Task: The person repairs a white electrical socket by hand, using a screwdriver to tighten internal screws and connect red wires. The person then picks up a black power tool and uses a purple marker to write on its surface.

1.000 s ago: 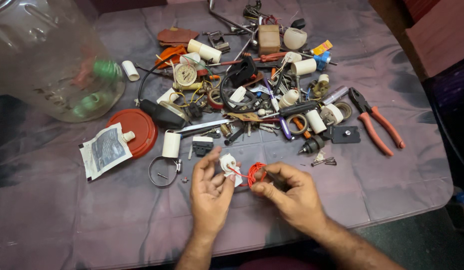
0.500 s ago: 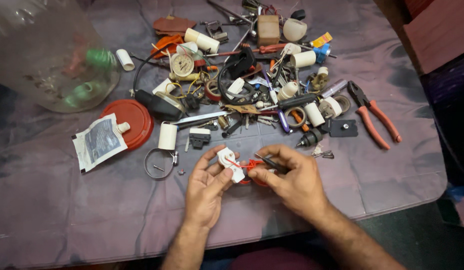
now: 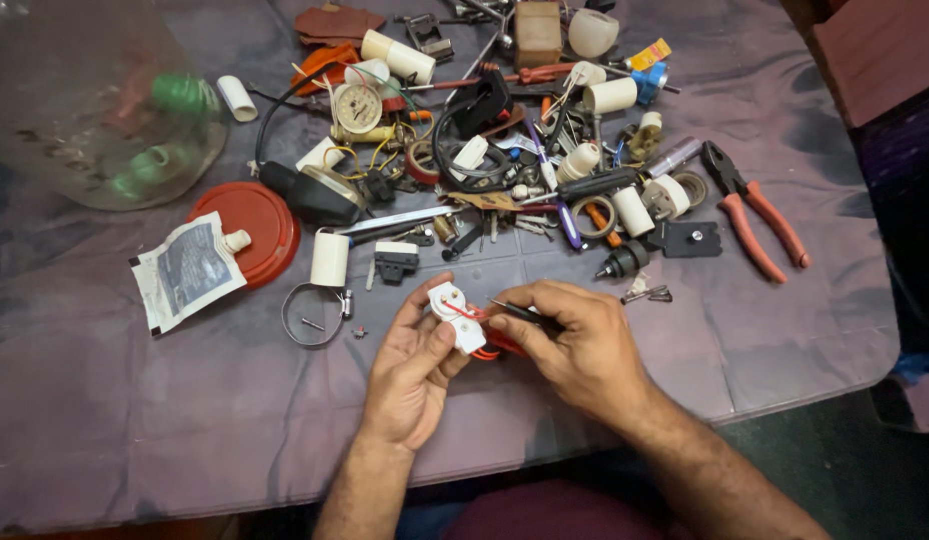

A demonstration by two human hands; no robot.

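My left hand (image 3: pixel 409 372) grips a small white plastic electrical part (image 3: pixel 456 315) with red wires (image 3: pixel 489 345) coming off it. My right hand (image 3: pixel 574 340) holds a thin dark screwdriver (image 3: pixel 519 312), with its tip pointing left at the top of the white part. Both hands hover just above the purple-grey table cover (image 3: pixel 134 430), near its front edge. The red wires are partly hidden under my right fingers.
A heap of small hardware covers the back of the table: orange-handled pliers (image 3: pixel 759 215), a red lid (image 3: pixel 252 225), a clear plastic jar (image 3: pixel 89 100), a white cylinder (image 3: pixel 330 258), a metal hose clamp (image 3: pixel 309 312), a packet (image 3: pixel 187 270), and a dark drill chuck (image 3: pixel 622 262).
The white part has turned upright in my left hand, and my right hand has brought the screwdriver tip up against it. The view has shifted slightly.
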